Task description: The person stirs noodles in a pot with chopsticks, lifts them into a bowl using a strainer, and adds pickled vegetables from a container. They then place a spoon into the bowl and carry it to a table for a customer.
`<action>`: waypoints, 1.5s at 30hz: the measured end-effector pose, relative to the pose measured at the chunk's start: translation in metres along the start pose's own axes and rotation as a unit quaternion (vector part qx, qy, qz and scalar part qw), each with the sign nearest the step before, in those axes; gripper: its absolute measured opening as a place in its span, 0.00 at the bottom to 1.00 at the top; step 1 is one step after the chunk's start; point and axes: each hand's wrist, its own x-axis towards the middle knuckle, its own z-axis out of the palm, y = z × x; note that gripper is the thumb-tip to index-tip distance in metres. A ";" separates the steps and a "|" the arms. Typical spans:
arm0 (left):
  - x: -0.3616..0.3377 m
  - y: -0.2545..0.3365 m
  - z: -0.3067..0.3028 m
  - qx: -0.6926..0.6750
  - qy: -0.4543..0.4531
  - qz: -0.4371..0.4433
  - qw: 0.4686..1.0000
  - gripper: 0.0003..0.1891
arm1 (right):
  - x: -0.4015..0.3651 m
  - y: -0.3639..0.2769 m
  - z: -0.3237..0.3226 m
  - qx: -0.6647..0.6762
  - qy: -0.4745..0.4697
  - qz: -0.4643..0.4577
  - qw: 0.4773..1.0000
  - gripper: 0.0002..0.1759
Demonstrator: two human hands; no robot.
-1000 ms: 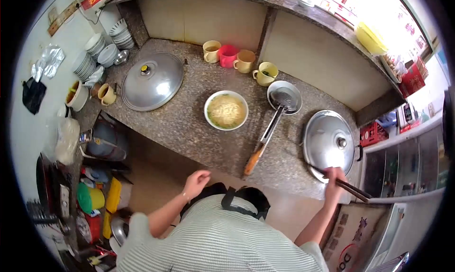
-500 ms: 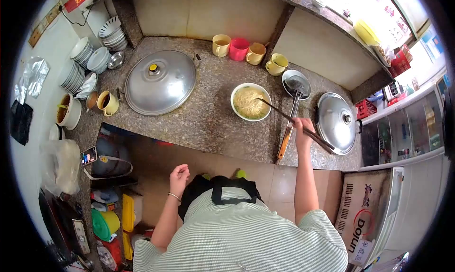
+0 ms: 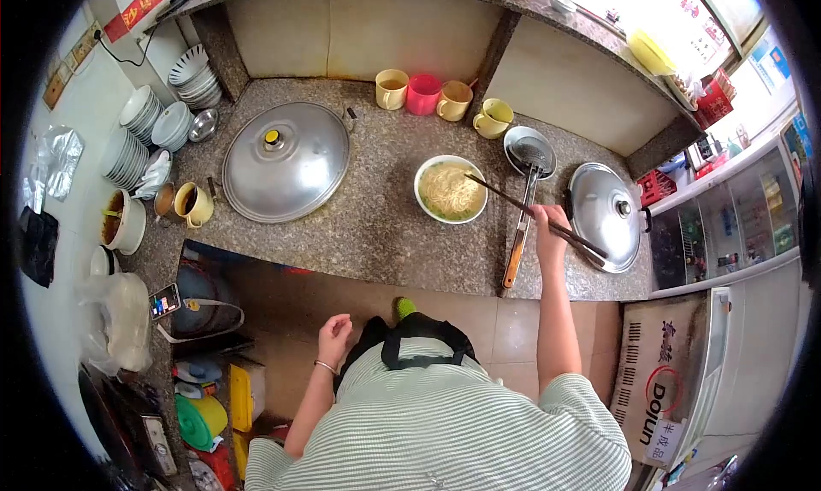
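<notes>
My right hand [image 3: 550, 223] is closed around a pair of long dark chopsticks [image 3: 506, 198], whose tips reach down to the noodles [image 3: 449, 192] at the right side of a white bowl [image 3: 418, 202]. Some broth and green bits show around the noodles. Just left of that hand, a strainer [image 3: 528, 149] with a wooden-ended handle [image 3: 513, 260] rests on the counter over what looks like a metal ladle or bowl. My left hand [image 3: 333, 335] hangs near my waist in front of the counter, its fingers loosely curled with nothing visible in them.
A large domed lid [image 3: 291, 170] covers the counter's left; a lidded pot [image 3: 603, 213] stands right. Yellow cups [image 3: 392, 89] and a pink cup [image 3: 423, 93] line the back wall. Stacked plates [image 3: 124, 157] and a sauce container [image 3: 128, 226] are far left. A phone [image 3: 165, 301] lies below.
The noodles now sit more heaped in the bowl, with the chopsticks still at their right side. The whole view has shifted slightly, and one green shoe now shows instead of two.
</notes>
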 end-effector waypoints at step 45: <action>0.036 0.029 -0.018 0.052 -0.023 -0.044 0.997 0.11 | -0.052 0.075 0.032 0.308 0.020 0.172 0.936 0.18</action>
